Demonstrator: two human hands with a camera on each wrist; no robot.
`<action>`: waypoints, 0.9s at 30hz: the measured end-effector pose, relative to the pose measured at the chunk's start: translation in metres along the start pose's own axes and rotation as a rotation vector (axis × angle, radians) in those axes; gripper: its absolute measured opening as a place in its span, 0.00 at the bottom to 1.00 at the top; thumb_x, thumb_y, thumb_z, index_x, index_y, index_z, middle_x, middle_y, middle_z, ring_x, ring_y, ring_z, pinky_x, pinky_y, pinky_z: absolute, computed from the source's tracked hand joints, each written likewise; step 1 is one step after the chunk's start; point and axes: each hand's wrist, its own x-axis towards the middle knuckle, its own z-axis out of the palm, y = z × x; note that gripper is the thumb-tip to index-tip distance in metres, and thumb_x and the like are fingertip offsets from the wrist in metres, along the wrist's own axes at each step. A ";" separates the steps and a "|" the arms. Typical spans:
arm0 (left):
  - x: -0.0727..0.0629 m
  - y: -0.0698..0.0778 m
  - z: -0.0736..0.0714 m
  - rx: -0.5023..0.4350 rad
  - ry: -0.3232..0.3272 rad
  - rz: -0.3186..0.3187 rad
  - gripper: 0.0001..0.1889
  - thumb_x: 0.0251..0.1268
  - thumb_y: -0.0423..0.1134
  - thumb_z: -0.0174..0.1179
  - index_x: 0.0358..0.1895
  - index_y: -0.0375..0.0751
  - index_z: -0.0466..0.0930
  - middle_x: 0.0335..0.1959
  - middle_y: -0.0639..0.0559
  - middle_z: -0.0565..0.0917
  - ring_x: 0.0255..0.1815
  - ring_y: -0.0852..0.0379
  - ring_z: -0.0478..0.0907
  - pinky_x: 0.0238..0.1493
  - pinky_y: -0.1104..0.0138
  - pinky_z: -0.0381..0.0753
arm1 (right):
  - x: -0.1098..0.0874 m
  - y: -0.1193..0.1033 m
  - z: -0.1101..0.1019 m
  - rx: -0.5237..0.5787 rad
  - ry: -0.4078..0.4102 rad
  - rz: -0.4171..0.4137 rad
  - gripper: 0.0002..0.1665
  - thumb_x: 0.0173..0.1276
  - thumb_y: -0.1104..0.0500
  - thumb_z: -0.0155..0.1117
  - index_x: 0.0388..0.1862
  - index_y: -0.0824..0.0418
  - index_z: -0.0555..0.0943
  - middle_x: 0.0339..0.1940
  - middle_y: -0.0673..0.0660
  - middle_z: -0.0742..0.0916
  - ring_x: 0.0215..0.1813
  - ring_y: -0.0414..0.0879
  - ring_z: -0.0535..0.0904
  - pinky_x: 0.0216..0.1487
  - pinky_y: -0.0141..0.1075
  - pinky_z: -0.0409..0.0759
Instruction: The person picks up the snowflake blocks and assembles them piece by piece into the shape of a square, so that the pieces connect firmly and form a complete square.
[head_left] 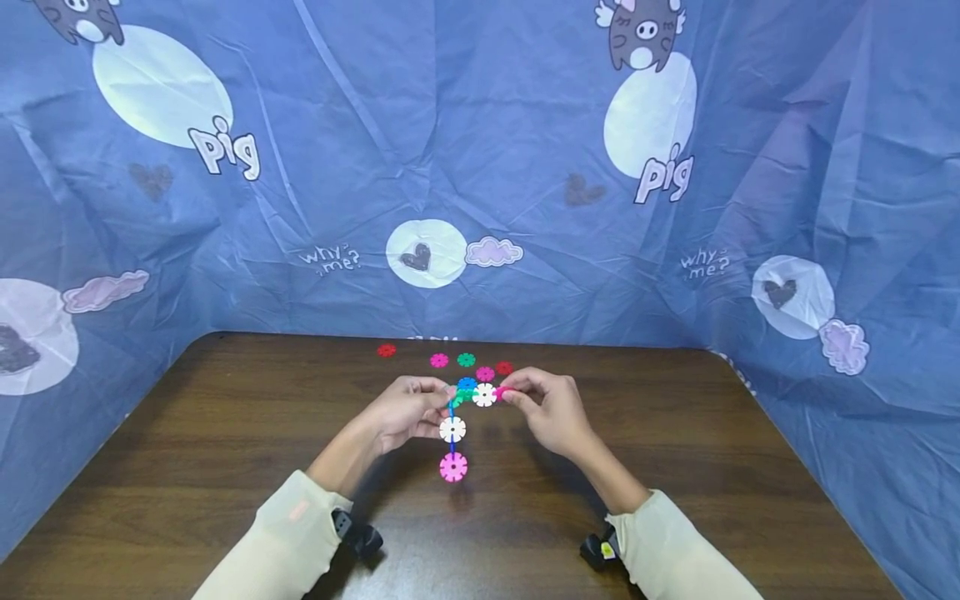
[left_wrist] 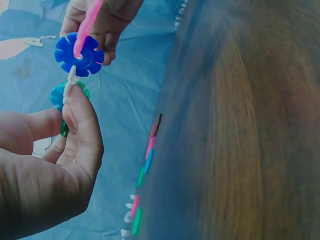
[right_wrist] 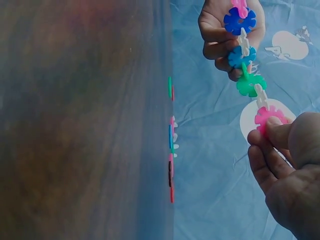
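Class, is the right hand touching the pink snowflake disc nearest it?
Touching. The right wrist view shows the right hand pinching the pink snowflake disc, thumb pressed against its face.

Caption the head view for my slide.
Left hand and right hand hold a chain of colorful discs above a brown table, with loose discs beyond.

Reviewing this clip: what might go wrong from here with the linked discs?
Pressure from the right hand on the pink end disc might pop its joint with the white disc beside it.

Past the left hand, the chain sticks out unsupported, so the pink disc at its tip might swing or detach.

Loose discs on the table might be scattered by a lowered hand.
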 end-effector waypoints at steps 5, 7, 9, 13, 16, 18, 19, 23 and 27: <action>0.000 -0.002 0.001 0.007 0.009 0.000 0.08 0.77 0.33 0.56 0.35 0.40 0.80 0.26 0.51 0.78 0.25 0.61 0.76 0.33 0.66 0.84 | 0.000 -0.001 -0.001 -0.030 -0.005 -0.013 0.04 0.64 0.66 0.74 0.37 0.61 0.88 0.31 0.52 0.91 0.32 0.45 0.88 0.37 0.39 0.87; 0.001 -0.003 0.001 0.012 0.018 0.000 0.08 0.77 0.33 0.56 0.35 0.40 0.80 0.26 0.51 0.78 0.24 0.61 0.76 0.32 0.66 0.85 | -0.001 -0.001 0.000 -0.034 -0.009 -0.017 0.04 0.64 0.66 0.74 0.37 0.61 0.88 0.31 0.53 0.91 0.32 0.44 0.87 0.37 0.38 0.87; 0.001 -0.004 0.002 0.016 0.025 -0.001 0.08 0.77 0.32 0.56 0.35 0.40 0.80 0.26 0.50 0.78 0.24 0.61 0.76 0.32 0.66 0.85 | -0.001 -0.001 0.000 -0.042 -0.010 -0.018 0.04 0.64 0.66 0.74 0.37 0.60 0.88 0.31 0.53 0.91 0.32 0.44 0.87 0.37 0.38 0.87; 0.002 -0.006 0.001 0.020 0.032 -0.007 0.08 0.77 0.33 0.56 0.35 0.40 0.80 0.26 0.50 0.78 0.24 0.61 0.76 0.32 0.66 0.85 | -0.003 -0.001 0.001 -0.047 -0.007 -0.018 0.04 0.64 0.67 0.74 0.36 0.60 0.87 0.31 0.53 0.91 0.32 0.47 0.87 0.36 0.37 0.86; 0.002 -0.007 0.001 0.020 0.025 -0.008 0.08 0.77 0.32 0.56 0.35 0.39 0.80 0.26 0.49 0.78 0.24 0.60 0.76 0.32 0.65 0.85 | -0.004 -0.001 0.002 -0.053 -0.010 -0.020 0.05 0.64 0.68 0.74 0.36 0.60 0.87 0.30 0.51 0.91 0.31 0.50 0.87 0.35 0.35 0.86; 0.001 -0.007 0.000 0.023 0.014 -0.006 0.08 0.77 0.32 0.56 0.35 0.39 0.80 0.26 0.49 0.78 0.25 0.60 0.76 0.32 0.65 0.85 | -0.004 -0.001 0.003 -0.057 -0.007 -0.020 0.06 0.63 0.69 0.74 0.36 0.60 0.87 0.30 0.50 0.91 0.31 0.51 0.87 0.35 0.34 0.86; 0.001 -0.007 0.000 0.022 0.008 -0.005 0.08 0.77 0.32 0.56 0.35 0.39 0.80 0.26 0.49 0.77 0.25 0.60 0.75 0.32 0.65 0.85 | -0.004 -0.001 0.003 -0.058 -0.005 -0.021 0.06 0.63 0.69 0.74 0.35 0.60 0.87 0.30 0.50 0.91 0.31 0.50 0.87 0.36 0.34 0.86; 0.001 -0.007 -0.002 0.021 0.000 -0.005 0.08 0.77 0.32 0.55 0.36 0.39 0.79 0.27 0.49 0.77 0.25 0.61 0.75 0.32 0.66 0.85 | -0.004 -0.001 0.004 -0.054 -0.010 -0.022 0.05 0.64 0.69 0.73 0.36 0.60 0.87 0.30 0.50 0.91 0.32 0.52 0.87 0.36 0.34 0.86; 0.002 -0.007 -0.001 0.010 0.000 -0.001 0.08 0.78 0.33 0.55 0.36 0.40 0.79 0.26 0.50 0.77 0.25 0.61 0.76 0.32 0.66 0.85 | -0.004 -0.003 0.003 -0.071 -0.004 -0.036 0.05 0.64 0.69 0.74 0.36 0.60 0.87 0.31 0.49 0.91 0.32 0.48 0.87 0.35 0.34 0.85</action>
